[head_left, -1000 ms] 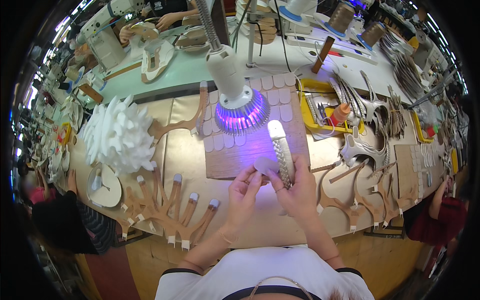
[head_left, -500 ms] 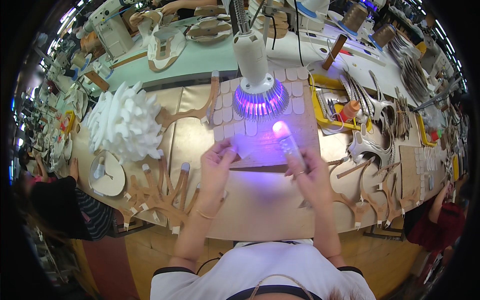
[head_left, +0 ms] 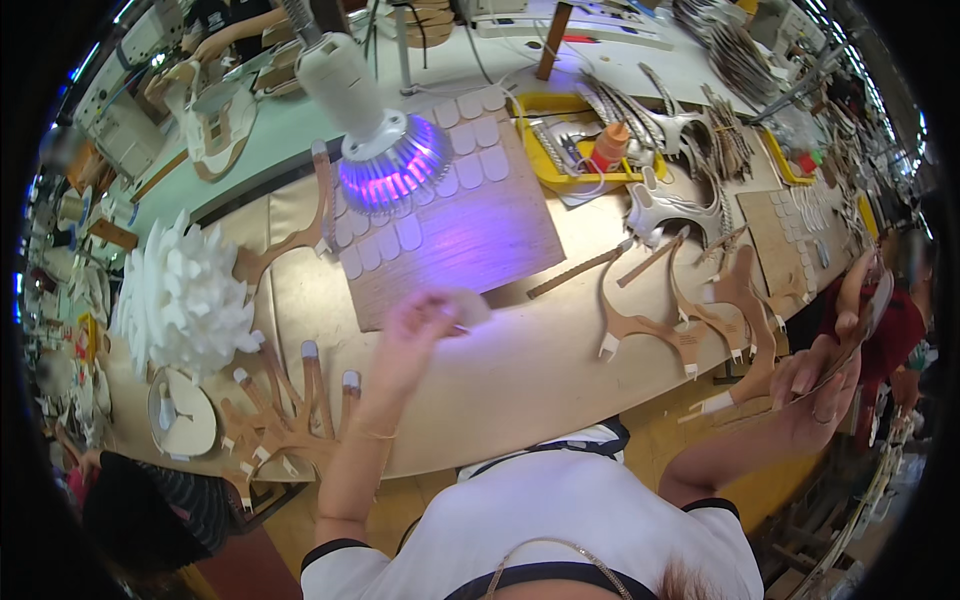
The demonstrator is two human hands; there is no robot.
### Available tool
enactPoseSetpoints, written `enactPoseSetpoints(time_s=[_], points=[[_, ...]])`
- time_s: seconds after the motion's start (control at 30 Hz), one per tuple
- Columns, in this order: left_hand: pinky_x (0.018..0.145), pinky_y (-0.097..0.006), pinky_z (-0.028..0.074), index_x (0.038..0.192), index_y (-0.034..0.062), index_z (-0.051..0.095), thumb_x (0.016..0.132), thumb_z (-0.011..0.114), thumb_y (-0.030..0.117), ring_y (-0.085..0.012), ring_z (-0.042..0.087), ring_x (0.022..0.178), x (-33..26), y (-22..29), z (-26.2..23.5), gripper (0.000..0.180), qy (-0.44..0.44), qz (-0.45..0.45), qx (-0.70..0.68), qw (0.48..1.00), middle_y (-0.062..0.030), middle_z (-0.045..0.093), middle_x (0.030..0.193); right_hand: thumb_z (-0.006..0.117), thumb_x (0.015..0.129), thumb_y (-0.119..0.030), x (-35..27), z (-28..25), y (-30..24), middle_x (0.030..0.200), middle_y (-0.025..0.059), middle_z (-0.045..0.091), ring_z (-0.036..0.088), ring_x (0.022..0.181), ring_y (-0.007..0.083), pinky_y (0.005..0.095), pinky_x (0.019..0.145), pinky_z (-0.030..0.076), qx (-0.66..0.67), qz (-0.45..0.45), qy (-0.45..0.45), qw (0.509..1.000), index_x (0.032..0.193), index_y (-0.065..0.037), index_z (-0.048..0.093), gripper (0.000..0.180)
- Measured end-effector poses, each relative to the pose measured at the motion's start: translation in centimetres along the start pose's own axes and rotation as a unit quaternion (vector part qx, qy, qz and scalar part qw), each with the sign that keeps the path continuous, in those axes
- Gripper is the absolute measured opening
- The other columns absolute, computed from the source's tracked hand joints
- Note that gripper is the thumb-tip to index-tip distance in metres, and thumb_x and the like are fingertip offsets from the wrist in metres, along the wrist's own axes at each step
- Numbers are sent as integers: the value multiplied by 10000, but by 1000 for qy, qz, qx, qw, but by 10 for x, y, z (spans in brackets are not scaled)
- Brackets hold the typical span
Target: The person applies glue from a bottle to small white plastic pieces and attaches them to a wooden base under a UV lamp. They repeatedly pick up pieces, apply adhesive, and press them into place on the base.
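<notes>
My left hand (head_left: pixel 415 325), over the front edge of a board, pinches a small pale rounded patch (head_left: pixel 468 308). Far to the right, beyond the table's front edge, my right hand (head_left: pixel 815 380) has its fingers closed around a brown cut shoe-upper piece (head_left: pixel 755 385) with a pale tip. More brown cut pieces (head_left: pixel 650 330) lie on the table beside it. A lamp (head_left: pixel 393 165) casts purple light on the wooden board (head_left: pixel 500 240), where rows of pale rounded patches (head_left: pixel 483 165) lie.
A pile of white foam-like strips (head_left: pixel 185 300) and a round dish (head_left: pixel 185 425) stand at the left, near more brown pieces (head_left: pixel 300 400). A yellow tray (head_left: pixel 545 175) holds tools and an orange bottle (head_left: pixel 609 148). Other people work on both sides.
My right hand has left the lamp area, moved far right and taken a brown piece; the small white bottle it held is out of sight. My left hand still pinches its patch. The view has shifted right.
</notes>
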State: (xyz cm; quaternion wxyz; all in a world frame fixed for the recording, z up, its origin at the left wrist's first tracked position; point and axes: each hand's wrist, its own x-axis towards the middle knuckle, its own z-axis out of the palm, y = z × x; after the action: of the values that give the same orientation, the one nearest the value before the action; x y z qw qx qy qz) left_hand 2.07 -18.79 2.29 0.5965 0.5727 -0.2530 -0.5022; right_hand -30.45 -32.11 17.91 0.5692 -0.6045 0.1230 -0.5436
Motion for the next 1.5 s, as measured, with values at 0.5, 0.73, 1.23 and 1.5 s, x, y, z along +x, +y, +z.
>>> enactPoseSetpoints(time_s=[0.5, 0.73, 1.23, 1.5], points=[[1016, -455, 325, 1028, 3, 509, 862, 517, 73, -350, 394, 1283, 93, -101, 157, 180, -253, 264, 492, 790, -210, 405, 1388, 591, 894, -134, -24, -23, 27, 736, 104, 605, 554, 529, 137, 229, 491, 474, -74, 192, 106, 973, 1227, 36, 395, 422], [1037, -469, 308, 1017, -2, 511, 820, 543, 16, -339, 452, 1224, 109, -92, 149, 201, -151, 300, 505, 795, -209, 448, 1335, 581, 900, -98, -12, -21, 60, 769, 118, 630, 585, 582, 142, 239, 530, 482, -26, 259, 84, 962, 1226, 38, 426, 385], [854, -299, 528, 1210, -29, 423, 913, 559, 46, -157, 637, 889, 55, 20, 40, 335, -11, 37, -105, 994, -111, 643, 1002, 618, 895, -128, 10, 53, 102, 750, 91, 640, 611, 618, 114, 239, 522, 488, -117, 345, -35, 931, 1128, 32, 507, 303], [905, -335, 518, 1260, -45, 401, 900, 530, -28, -208, 621, 1010, 46, 32, 4, 382, 49, 101, -92, 989, -161, 628, 1081, 608, 909, -140, 22, 132, 182, 796, 61, 636, 606, 677, 86, 212, 537, 477, -131, 352, -177, 910, 1068, 33, 553, 241]])
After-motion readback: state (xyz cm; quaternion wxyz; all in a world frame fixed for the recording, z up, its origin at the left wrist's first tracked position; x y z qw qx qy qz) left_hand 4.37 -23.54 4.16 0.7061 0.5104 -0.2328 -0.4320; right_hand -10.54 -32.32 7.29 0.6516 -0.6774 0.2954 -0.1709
